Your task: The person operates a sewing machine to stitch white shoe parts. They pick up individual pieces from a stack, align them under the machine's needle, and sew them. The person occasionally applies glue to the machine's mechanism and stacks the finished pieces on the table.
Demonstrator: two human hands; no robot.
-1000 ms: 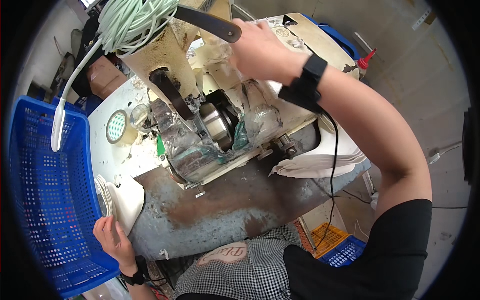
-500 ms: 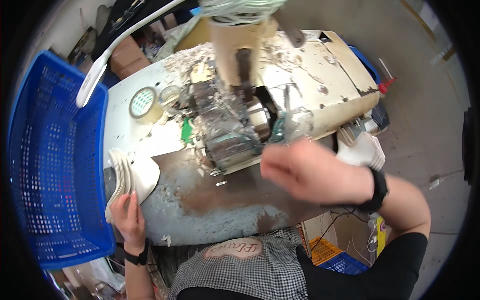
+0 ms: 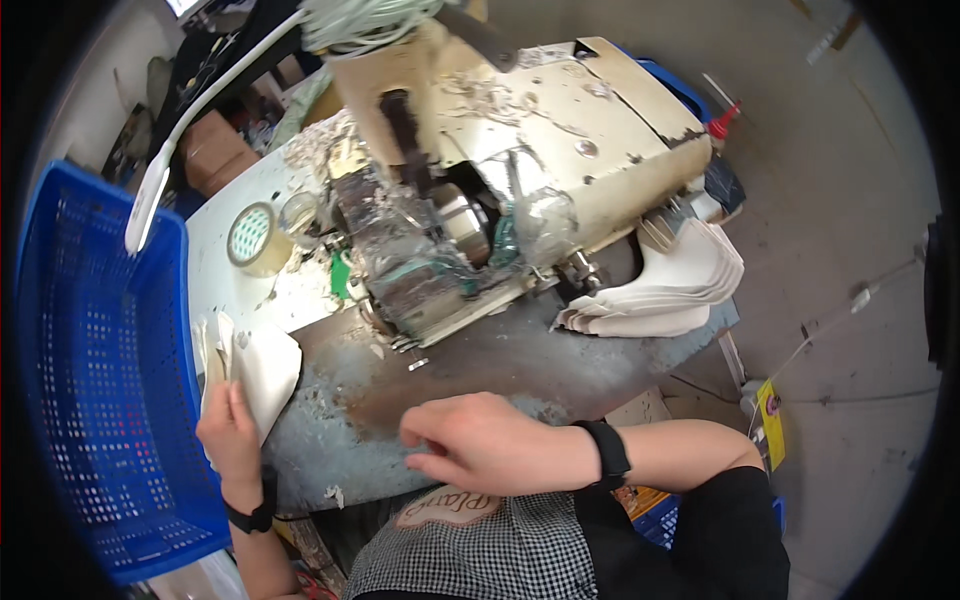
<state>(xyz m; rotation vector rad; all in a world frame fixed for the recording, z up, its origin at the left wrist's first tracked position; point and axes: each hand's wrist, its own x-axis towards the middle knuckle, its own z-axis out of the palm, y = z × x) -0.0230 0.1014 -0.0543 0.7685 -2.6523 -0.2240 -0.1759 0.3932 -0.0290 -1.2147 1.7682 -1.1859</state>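
Observation:
At the table's left edge, my left hand (image 3: 230, 435) is closed on several cream sheet pieces (image 3: 268, 370) that look like leather or fabric. They stand bent and partly fanned, with the blue basket beside them. My right hand (image 3: 480, 440) hovers over the table's front edge, fingers loosely bent and thumb apart, with nothing seen in it. Beyond it stands a worn machine (image 3: 420, 260) with a shiny metal cylinder (image 3: 463, 222). A stack of similar cream pieces (image 3: 665, 290) lies curved at the machine's right end.
A blue perforated basket (image 3: 110, 400) stands left of the table (image 3: 370, 400). Behind the left pieces sits a tape roll (image 3: 258, 240). Pale scraps (image 3: 320, 140) litter the machine's back left. A white lamp arm (image 3: 150, 195) reaches over the basket.
My right hand has moved from in front of the machine leftward and nearer to me, uncovering the right stack. My left hand remains on the left pieces. The whole view has shifted.

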